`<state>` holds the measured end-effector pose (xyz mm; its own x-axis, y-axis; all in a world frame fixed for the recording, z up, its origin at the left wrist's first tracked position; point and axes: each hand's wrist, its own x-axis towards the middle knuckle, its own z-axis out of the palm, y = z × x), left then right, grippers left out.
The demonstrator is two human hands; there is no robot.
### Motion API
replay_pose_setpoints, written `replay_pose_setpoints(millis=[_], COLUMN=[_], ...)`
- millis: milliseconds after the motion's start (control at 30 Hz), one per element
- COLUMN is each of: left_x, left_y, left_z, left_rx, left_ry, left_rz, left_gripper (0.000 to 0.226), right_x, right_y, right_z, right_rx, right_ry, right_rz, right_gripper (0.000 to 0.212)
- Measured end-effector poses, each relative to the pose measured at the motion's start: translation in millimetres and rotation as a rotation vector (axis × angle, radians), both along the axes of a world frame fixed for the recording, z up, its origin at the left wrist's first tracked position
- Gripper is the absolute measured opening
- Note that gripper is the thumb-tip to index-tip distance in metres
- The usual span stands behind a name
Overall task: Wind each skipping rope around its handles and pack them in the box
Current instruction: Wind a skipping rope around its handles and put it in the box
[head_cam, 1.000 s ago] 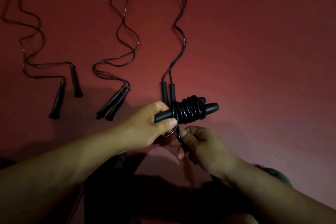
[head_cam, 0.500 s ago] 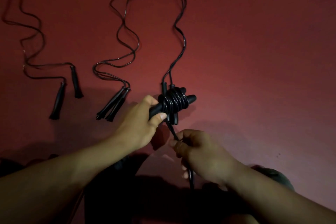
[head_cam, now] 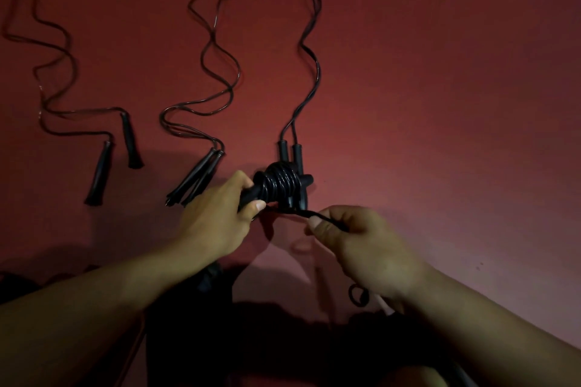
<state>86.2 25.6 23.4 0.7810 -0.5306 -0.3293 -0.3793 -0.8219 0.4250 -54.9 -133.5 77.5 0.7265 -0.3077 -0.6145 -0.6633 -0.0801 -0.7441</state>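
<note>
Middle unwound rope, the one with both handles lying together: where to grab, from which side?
Probably grip the paired handles across both at mid-length, coming from above. They lie flat on the red floor, touching, tips toward the person, so one grasp takes both. The left hand is close beside their lower right.

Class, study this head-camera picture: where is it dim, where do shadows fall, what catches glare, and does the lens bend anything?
Head view: dim, reddish light; the bottom edge sinks into black. The left hand and right hand cast soft shadows on the red floor. Faint highlights glint on the wound rope coil. Wide-angle stretch enlarges the forearms near the lower corners.
</note>
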Motion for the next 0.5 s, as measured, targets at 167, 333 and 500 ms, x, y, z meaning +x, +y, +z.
replay_pose_setpoints(millis=[167, 333, 500], left_x=[10.1, 17.4, 15.8], left_y=[-4.6, -10.6, -16.0], left_z=[-7.9, -14.2, -8.7], left_rx=[0.046, 0.125, 0.18], left_ry=[-0.014, 0.033, 0.131], left_rz=[-0.032, -0.045, -0.099], left_gripper=[0.018, 0.016, 0.012], right_x=[2.3, 0.6, 1.1], right_y=[3.5, 6.1, -1.9], right_z=[4.7, 3.7, 4.6], right_rx=[-0.001, -0.067, -0.045], right_ry=[-0.084, -0.119, -0.168], right_rz=[0.088, 0.191, 0.189], right_gripper=[0.029, 0.031, 0.027])
